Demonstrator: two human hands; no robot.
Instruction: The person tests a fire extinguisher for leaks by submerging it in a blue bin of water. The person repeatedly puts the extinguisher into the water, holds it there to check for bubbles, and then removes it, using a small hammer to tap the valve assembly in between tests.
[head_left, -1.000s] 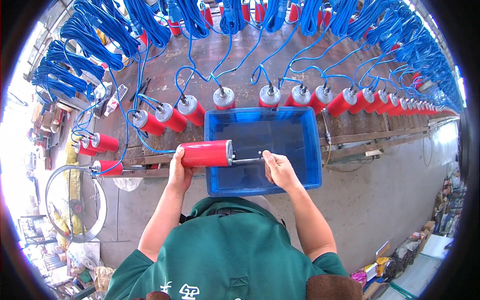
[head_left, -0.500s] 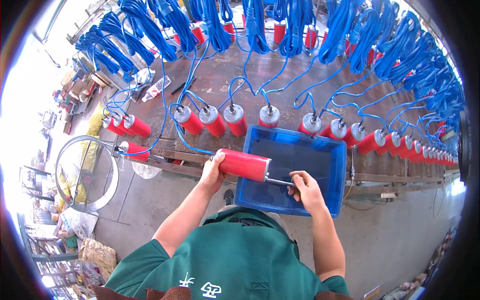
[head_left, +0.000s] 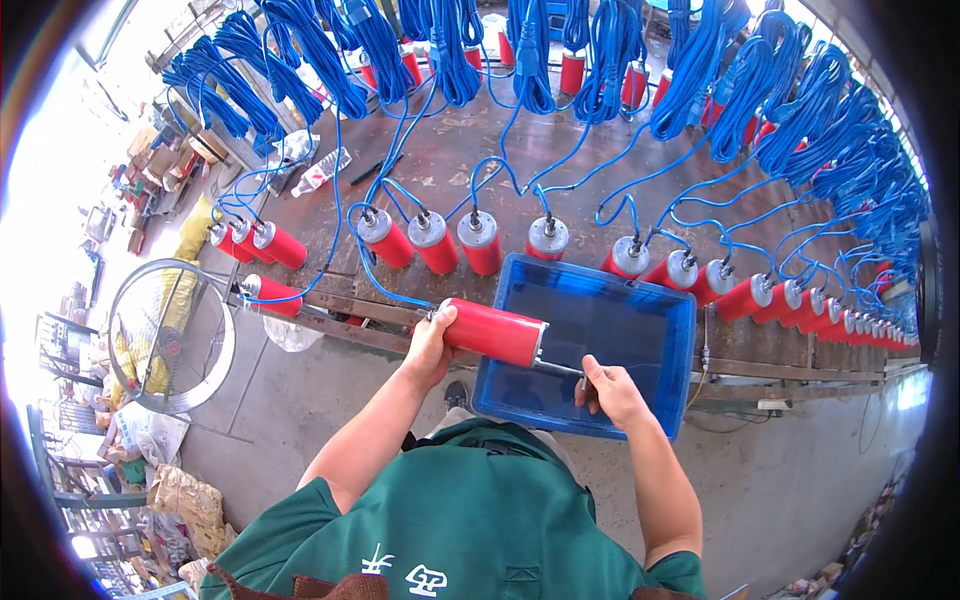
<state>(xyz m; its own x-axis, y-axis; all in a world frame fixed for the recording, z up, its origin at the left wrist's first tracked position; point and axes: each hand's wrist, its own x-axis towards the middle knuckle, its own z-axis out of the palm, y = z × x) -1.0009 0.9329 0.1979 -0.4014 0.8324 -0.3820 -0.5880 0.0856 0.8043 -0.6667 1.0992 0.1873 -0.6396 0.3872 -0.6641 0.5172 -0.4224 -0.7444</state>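
Fingers of the left hand point(head_left: 432, 345) are wrapped closed around the cable end of a red cylinder point(head_left: 493, 333), which lies roughly level across the near left corner of a blue plastic tub point(head_left: 672, 385). Fingers of the right hand point(head_left: 610, 392) are pinched shut on the thin metal shaft point(head_left: 560, 368) that sticks out of the cylinder's right end, over the inside of the tub.

Change over the last second: the grip on both ends is the same in all three pictures. One second ago the cylinder sat level and square across the tub's near edge; now it is tilted, its shaft end lower and further over the tub. Most of the apparent shift is the head turning, since the whole row slides across the view. Judgement: the piece is being worked on in hand over the tub, not set down or swapped; the right hand looks to be handling or checking the shaft, though whether it turns cannot be told.

Surroundings: tub rests on the front edge of a long wooden worktop point(head_left: 440, 170). Behind it a row of like red cylinders point(head_left: 484, 243) with grey caps, each on a blue cable point(head_left: 470, 50) hung in bundles above. A blue lead runs from the held cylinder's left end. Wire-guard fan point(head_left: 170, 335) stands on the floor at left.
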